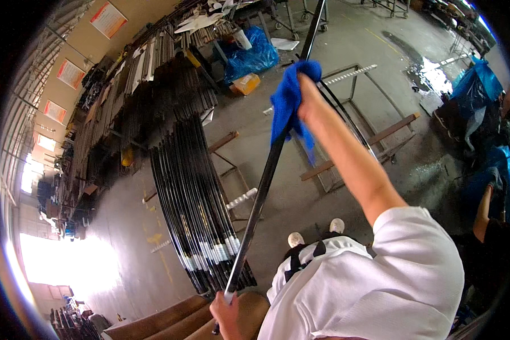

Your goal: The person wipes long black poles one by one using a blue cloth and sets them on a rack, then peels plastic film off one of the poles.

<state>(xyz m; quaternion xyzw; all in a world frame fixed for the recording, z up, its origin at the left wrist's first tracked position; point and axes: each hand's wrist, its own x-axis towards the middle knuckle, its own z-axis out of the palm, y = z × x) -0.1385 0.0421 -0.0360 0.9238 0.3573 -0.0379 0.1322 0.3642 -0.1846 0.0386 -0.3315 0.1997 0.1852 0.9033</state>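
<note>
A long black bar (264,180) runs slantwise in front of me, from the lower left up past the top edge. My left hand (225,313) is closed round its lower end, just beneath a pale section. With my right arm stretched out far ahead, my right hand (307,105) presses a blue cloth (288,97) round the bar higher up. The cloth hides most of the right fingers, and its loose ends hang below the bar. To the left, many similar black bars (190,192) lie side by side on a stand, with white bands near their near ends.
A metal trestle (374,139) with a wooden crosspiece stands to the right. Stacked bars (147,62) fill racks along the left wall, near blue plastic sheeting (252,56) and a yellow box (245,84). Brown padded rolls (170,322) lie near my left hand. Another person's arm (483,212) shows far right.
</note>
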